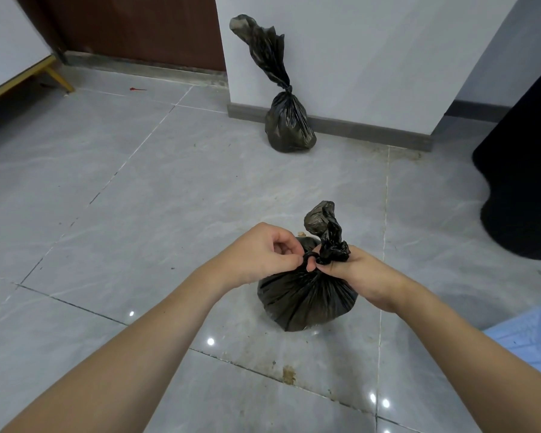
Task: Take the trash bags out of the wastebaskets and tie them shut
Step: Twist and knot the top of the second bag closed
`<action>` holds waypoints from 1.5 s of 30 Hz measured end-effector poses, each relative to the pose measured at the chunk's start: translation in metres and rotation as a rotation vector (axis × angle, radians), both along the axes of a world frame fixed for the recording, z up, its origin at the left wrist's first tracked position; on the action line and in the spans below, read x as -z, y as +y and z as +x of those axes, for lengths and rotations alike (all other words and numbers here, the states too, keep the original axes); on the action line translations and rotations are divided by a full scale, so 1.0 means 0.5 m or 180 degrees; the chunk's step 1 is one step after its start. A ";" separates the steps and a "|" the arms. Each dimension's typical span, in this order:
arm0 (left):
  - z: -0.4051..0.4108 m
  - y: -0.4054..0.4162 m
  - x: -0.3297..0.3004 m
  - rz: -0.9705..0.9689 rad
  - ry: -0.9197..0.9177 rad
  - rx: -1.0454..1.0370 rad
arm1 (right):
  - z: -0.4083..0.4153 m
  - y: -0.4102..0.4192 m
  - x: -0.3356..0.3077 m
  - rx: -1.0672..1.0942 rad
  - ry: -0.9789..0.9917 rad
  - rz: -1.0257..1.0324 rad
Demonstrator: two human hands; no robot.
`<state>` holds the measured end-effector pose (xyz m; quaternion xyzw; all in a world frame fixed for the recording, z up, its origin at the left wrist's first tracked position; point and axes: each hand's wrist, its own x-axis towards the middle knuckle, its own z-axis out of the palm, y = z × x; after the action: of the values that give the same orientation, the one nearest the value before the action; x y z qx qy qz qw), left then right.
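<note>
- Both forearms are bare from elbow to wrist, with no sleeve reaching into sight on either side.
- The left hand (264, 253) wears no glove, ring or watch that I can see.
- The right hand (361, 276) is likewise ungloved, its wrist plain and without a band.
- Fingernails look short and unpainted where they show.
</note>
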<state>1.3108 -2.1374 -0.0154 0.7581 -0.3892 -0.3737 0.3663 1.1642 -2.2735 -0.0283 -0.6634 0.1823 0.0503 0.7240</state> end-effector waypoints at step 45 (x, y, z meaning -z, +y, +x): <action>-0.031 -0.012 0.017 -0.0447 -0.2230 0.0007 | 0.003 -0.013 0.009 0.0416 0.0341 0.0683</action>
<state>1.2953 -2.1432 -0.0237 0.8128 -0.5167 -0.0638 0.2614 1.1659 -2.2802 -0.0329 -0.5652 0.2571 0.0576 0.7817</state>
